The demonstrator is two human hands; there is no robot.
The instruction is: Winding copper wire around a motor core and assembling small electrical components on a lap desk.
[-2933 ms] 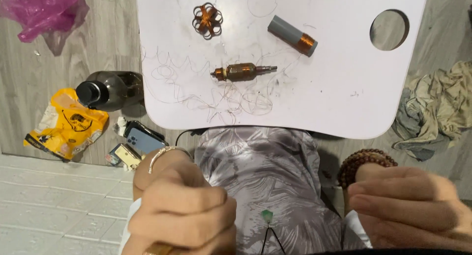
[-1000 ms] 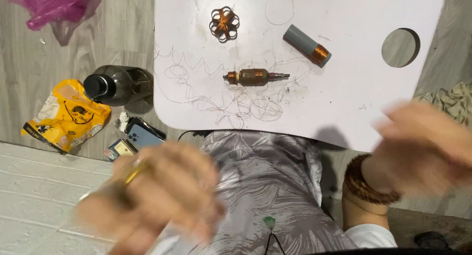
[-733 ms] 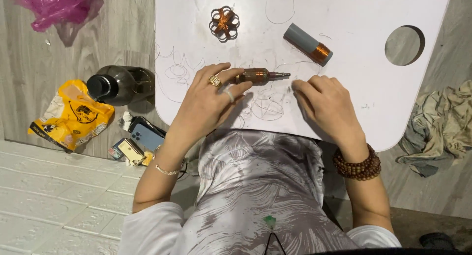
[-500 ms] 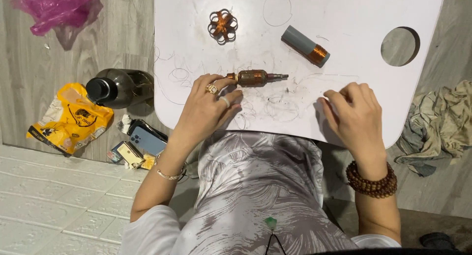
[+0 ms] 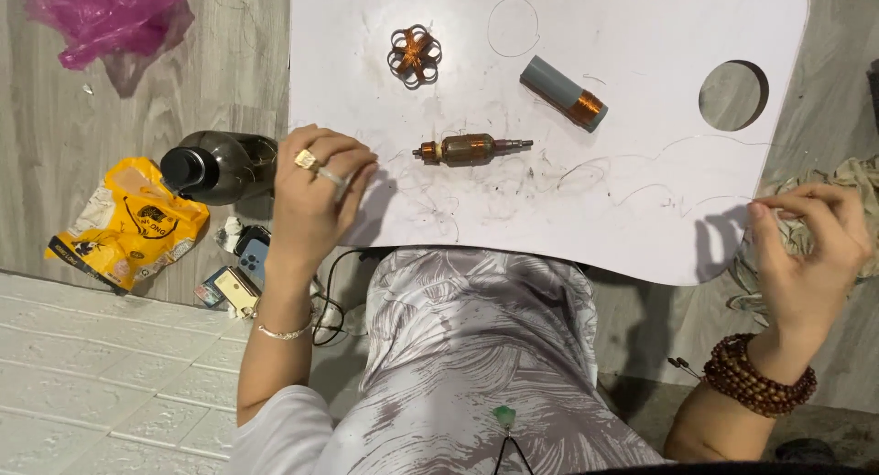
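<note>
A small motor armature [image 5: 472, 149] with copper windings lies in the middle of the white lap table [image 5: 641, 81]. Thin wire strands [image 5: 586, 178] are scattered around it. My left hand [image 5: 316, 196], wearing a ring, rests at the table's left edge with its fingers curled; I cannot tell if it holds any wire. My right hand [image 5: 810, 246] hangs just off the table's right edge, fingertips pinched on a fine wire strand. A flower-shaped copper coil [image 5: 414, 54] and a grey cylinder with a copper winding [image 5: 563, 93] lie farther back.
A round hole [image 5: 732, 95] is cut in the table's right side. On the floor to the left are a dark bottle [image 5: 215, 167], a yellow packet [image 5: 128, 221], a phone [image 5: 252, 255] and a pink bag [image 5: 105, 17]. Crumpled cloth [image 5: 856, 182] lies at the right.
Both hands came down onto the wire scraps near the armature, then slid apart to the table's left and right edges. Fewer strands lie in front of the armature.
</note>
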